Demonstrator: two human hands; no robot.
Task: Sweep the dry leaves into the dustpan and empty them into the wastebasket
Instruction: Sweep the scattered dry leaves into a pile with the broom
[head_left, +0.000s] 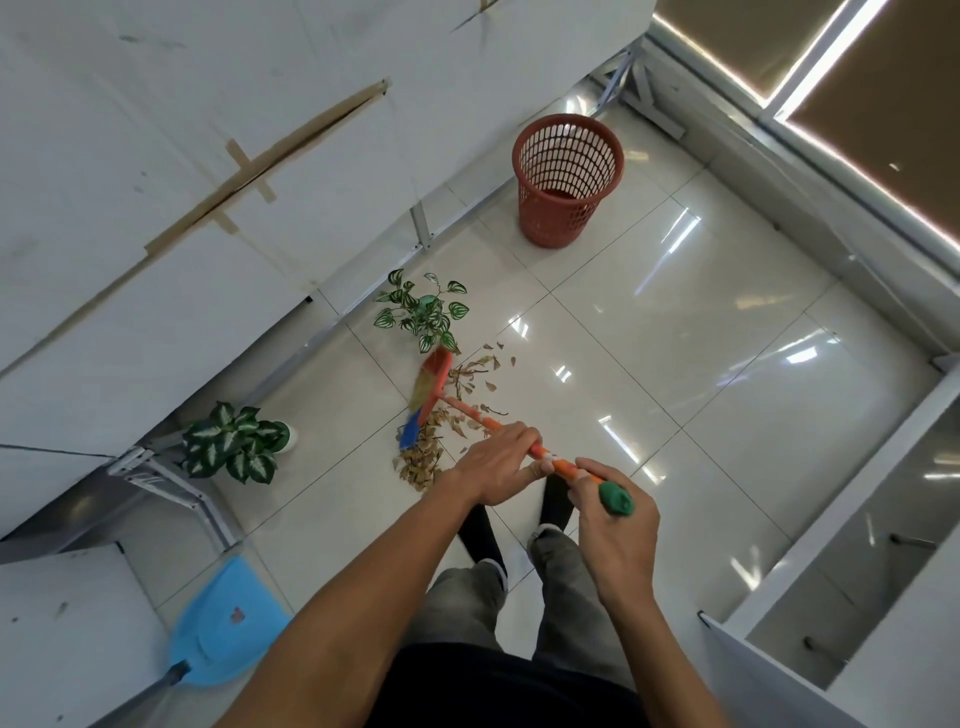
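The left hand and right hand both grip the broom handle. The leaves lie just ahead of the left hand. Short, low strokes should draw them toward the dustpan, well off to its left.

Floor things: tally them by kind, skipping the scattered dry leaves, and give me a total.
Green potted plants with patterned leaves: 2
Orange-handled broom with multicoloured bristles: 1
Light blue plastic dustpan: 1
Red-brown perforated plastic wastebasket: 1
Total: 5
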